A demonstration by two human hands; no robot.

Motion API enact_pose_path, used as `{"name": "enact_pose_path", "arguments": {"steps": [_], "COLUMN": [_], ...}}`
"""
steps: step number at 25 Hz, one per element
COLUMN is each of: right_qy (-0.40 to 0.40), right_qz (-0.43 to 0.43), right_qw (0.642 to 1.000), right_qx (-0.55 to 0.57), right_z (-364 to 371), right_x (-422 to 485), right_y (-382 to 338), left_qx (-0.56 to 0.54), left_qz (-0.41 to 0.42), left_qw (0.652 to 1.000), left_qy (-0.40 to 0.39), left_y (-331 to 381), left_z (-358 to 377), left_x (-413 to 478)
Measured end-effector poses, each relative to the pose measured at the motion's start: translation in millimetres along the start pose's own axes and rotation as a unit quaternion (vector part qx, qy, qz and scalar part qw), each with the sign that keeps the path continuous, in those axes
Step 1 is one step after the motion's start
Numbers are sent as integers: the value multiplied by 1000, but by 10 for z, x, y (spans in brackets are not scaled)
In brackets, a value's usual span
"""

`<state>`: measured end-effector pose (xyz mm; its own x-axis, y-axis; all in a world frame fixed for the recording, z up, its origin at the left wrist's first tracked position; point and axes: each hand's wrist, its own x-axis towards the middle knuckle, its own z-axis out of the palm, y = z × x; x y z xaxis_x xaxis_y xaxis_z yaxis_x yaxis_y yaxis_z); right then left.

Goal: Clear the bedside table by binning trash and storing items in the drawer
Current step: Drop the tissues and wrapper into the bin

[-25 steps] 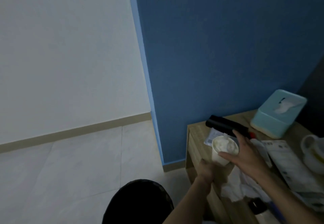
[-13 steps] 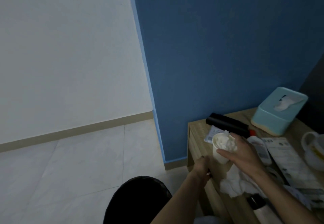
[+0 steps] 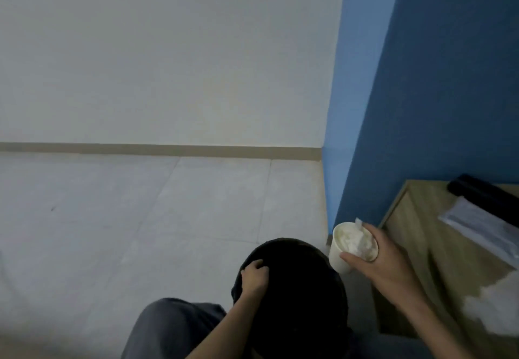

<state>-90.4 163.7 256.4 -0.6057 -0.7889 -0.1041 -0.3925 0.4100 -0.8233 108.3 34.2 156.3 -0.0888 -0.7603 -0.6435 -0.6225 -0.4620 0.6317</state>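
The right hand [image 3: 384, 266] is gripping a white paper cup [image 3: 344, 252] stuffed with tissue beside the worktop [image 3: 415, 226], just above the black bin [image 3: 297, 288], whose rim the left hand [image 3: 254, 277] is clutching.

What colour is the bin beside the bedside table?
Black bin, seen in the head view.

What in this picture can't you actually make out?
- Inside of the black bin: too dark, head view.
- Bedside table: cut off by the right edge.
- What fills the paper cup under the white wad: hidden; the right hand covers its side.
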Motion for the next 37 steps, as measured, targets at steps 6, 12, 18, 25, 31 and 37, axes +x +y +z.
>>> {"name": "enact_pose_path", "arguments": {"steps": [6,12,18,25,31,37], "right_qy": [-125,-168,-199,-184,-23,204], "right_qz": [77,160,169,125,60,-6], "right_qw": [988,969,961,969,996,973], "right_qx": [-50,-84,-88,-106,-63,-104], "right_z": [1335,2034,2083,1624,623,-993], "right_x": [26,100,157,167,46,-251], "right_y": [273,671,804,618,325,215], "left_qx": [47,-23,-54,-21,15,46], "left_qz": [-111,-114,-116,-128,140,340], "left_qw": [992,993,991,991,989,917], "left_qy": [40,-32,-30,23,42,-204], "left_y": [-560,-874,-878,-572,452,1253], "left_z": [-419,-339,-322,-313,161,1353], "left_x": [318,564,609,381,-216,-1374]}}
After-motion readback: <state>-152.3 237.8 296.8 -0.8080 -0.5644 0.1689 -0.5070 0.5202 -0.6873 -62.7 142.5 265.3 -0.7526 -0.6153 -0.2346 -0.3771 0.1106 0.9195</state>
